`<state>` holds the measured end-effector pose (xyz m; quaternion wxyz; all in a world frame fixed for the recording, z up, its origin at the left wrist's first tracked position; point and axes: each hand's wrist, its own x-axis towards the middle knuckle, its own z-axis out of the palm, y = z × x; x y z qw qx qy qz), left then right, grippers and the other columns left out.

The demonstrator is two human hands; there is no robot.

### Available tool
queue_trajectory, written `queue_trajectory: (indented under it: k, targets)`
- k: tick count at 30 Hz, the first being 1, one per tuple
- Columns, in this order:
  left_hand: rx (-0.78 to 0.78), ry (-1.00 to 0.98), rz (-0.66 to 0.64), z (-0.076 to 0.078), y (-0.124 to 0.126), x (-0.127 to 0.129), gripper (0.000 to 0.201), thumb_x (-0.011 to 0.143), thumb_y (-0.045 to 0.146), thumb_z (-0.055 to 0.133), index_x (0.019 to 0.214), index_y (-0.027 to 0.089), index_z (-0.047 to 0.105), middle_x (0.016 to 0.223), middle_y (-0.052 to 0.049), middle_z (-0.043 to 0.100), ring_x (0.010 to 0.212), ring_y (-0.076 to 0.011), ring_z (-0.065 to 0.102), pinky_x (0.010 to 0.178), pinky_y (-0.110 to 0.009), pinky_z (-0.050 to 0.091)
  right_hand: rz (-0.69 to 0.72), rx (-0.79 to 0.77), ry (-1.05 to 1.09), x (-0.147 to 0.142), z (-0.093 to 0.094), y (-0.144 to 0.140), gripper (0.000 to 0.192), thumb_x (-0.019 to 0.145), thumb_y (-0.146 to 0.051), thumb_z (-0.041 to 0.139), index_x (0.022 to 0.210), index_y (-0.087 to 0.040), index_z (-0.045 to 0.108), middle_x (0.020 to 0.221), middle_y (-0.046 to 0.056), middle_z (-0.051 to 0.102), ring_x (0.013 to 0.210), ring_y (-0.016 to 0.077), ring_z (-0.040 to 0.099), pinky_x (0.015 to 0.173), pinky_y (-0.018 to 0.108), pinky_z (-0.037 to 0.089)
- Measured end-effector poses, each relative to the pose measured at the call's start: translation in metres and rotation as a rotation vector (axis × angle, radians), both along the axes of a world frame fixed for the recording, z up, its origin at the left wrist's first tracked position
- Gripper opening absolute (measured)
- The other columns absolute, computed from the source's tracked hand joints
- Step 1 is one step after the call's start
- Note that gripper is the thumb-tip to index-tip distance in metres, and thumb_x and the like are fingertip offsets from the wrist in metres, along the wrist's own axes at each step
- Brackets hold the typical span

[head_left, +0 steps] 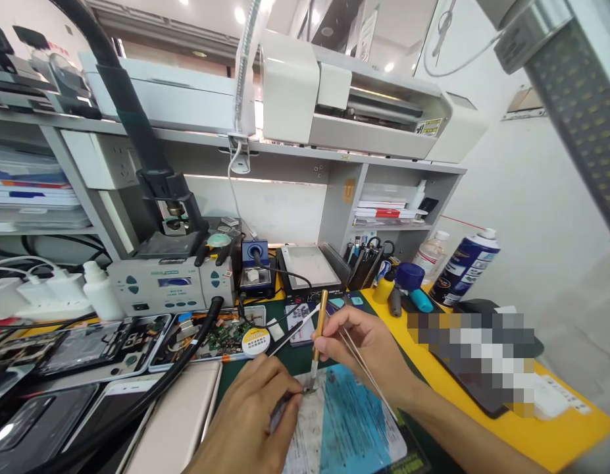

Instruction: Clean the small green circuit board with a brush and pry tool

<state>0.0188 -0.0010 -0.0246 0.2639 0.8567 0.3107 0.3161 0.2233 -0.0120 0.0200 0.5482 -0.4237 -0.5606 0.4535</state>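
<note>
Pinching a gold-handled tool (318, 332) upright in the right hand (364, 349), fingers closed round its shaft with a thin pair of tweezers (366, 372) tucked alongside, tip down at a small part (308, 390) on the blue-and-white sheet (344, 428) near the front of the worktop (487, 421). Clamping with the left hand (255, 415), fingertips shut on something dark and thin just beside that same spot, too hidden to name. Judging by this, fine work at the tip mid-way, calling next for a steady, light press without shifting the sheet; solder reel (256, 342) and opened phones (102, 349) well behind.
</note>
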Motion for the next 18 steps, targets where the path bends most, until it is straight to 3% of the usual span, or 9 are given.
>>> queue_trajectory:
  k: [18]
  targets:
    - [-0.042, 0.046, -0.015, 0.0064, -0.0022, -0.0014, 0.022, 0.100, 0.019, 0.043, 0.092, 0.022, 0.063, 0.092, -0.004, 0.061, 0.089, -0.0242, 0.056, 0.078, -0.039, 0.042, -0.012, 0.114, -0.062, -0.0003, 0.0007, -0.0059, 0.009, 0.087, -0.022, 0.075, 0.085, -0.020, 0.066, 0.087, 0.003, 0.071, 0.075, 0.0159, 0.067, 0.072, 0.031, 0.055]
